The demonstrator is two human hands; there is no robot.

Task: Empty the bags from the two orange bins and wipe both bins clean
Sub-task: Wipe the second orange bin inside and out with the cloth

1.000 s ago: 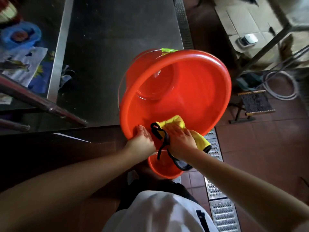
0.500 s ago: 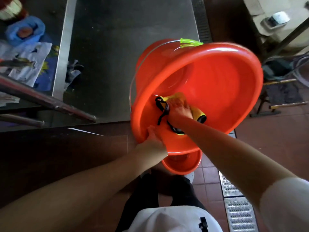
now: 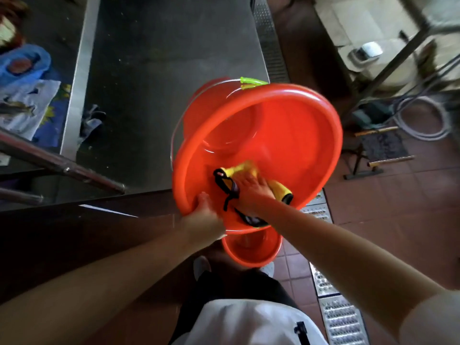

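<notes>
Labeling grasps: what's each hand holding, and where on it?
Left hand grips the orange bin by its near rim. Right hand presses the yellow cloth against the bin's inner wall.

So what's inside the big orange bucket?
Inside the big orange bin, the right hand presses a yellow cloth with black trim against the wall. No bag shows. The hand and cloth cover the wall beneath them.

Both bare forearms are stretched forward from the lower corners and converge. The left hand is curled, thumb uppermost, its grip closed round a rim. Just to the right of that grip, the right hand is laid palm down with fingers spread flat, pressed onto a cloth, wrist slightly bent.
</notes>
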